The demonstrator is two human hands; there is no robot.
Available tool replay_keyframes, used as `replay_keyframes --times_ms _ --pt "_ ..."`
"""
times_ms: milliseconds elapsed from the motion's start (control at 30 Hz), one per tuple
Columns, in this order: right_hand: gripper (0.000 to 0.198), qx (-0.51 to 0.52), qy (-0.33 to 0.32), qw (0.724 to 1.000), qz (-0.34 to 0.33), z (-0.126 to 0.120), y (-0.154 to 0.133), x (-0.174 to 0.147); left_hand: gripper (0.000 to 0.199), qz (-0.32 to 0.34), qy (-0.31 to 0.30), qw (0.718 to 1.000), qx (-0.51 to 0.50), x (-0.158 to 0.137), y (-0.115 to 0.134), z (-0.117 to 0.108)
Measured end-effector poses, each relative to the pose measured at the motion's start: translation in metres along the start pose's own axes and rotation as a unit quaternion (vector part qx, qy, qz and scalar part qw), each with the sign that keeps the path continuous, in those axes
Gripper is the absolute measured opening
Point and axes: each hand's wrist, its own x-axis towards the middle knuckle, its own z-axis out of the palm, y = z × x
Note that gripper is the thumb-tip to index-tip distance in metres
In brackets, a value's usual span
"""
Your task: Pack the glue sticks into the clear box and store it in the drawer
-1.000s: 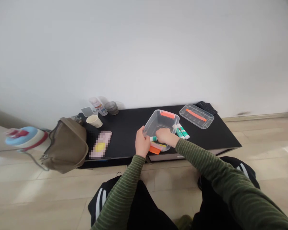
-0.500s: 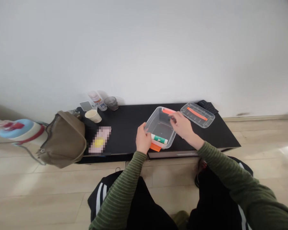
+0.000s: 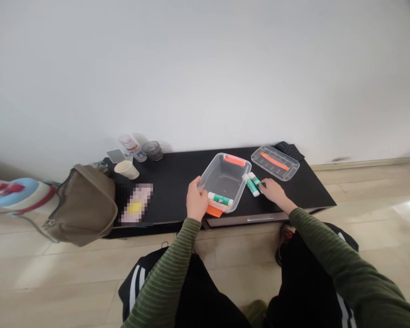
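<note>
A clear plastic box (image 3: 225, 180) with orange clips stands on the black table. My left hand (image 3: 196, 200) is closed on its left rim near the front corner. Inside the box, along the front wall, lies a green and white glue stick (image 3: 220, 199). Two more lie side by side against the box's right side: a nearer glue stick (image 3: 252, 187) and a second glue stick (image 3: 255, 179). Fingers of my right hand (image 3: 275, 193) are closed around the lower end of the second one, partly hiding it.
The box's clear lid (image 3: 276, 169) lies at the back right beside a dark keypad-like object (image 3: 295, 151). On the left are a paper cup (image 3: 127, 169), a glass (image 3: 152, 150), a spray bottle (image 3: 133, 148), a pixelated pink item (image 3: 136, 202) and a brown bag (image 3: 85, 205).
My right hand has gone from over the box's right side down to the glue sticks beside it, which now show. My left hand has stayed on the box.
</note>
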Motion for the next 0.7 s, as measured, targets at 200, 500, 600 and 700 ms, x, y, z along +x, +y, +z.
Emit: replay_keyframes --times_ms 200,500,600,700 --pt "0.034 -0.049 -0.024 0.998 0.023 -0.005 -0.010 0.000 0.059 0.000 0.004 1.000 -0.004 0.001 -0.002 0.000" --pt "0.031 -0.024 0.015 0.999 0.027 0.000 -0.007 0.006 0.060 -0.001 0.002 1.000 -0.013 0.000 -0.004 0.000" --pt "0.029 0.073 0.063 0.995 0.037 -0.005 -0.005 0.004 0.059 0.002 0.007 1.000 -0.015 0.001 -0.005 0.001" --pt "0.032 0.159 0.182 0.970 -0.023 -0.024 -0.015 -0.004 0.060 0.009 0.007 1.000 -0.011 0.001 -0.006 0.002"
